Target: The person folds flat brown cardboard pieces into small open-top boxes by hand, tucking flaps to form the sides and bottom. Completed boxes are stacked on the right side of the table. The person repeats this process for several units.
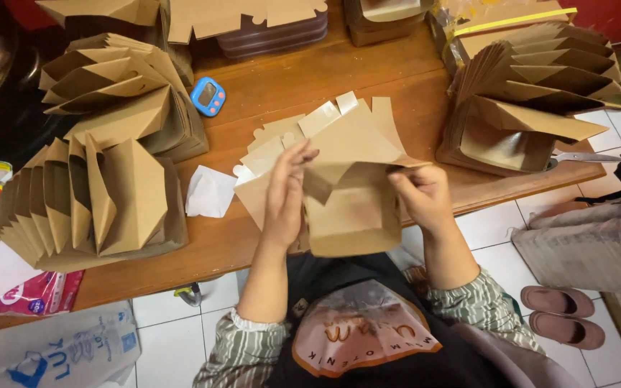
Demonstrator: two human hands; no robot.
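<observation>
I hold a brown kraft-paper box blank [353,208], partly folded, over the near edge of the wooden table [310,79]. My left hand [287,192] grips its left flap, fingers pointing up. My right hand [420,192] pinches the right flap near a folded corner. Under the box lie a few flat unfolded blanks [289,136] with a whitish inner side showing.
Stacks of nested folded boxes stand at the left [102,194], the far left [120,86] and the right [533,93]. A small blue timer [208,95] and a white paper scrap [210,192] lie on the table. Tissue pack [30,291], plastic bag [59,352], slippers [562,315].
</observation>
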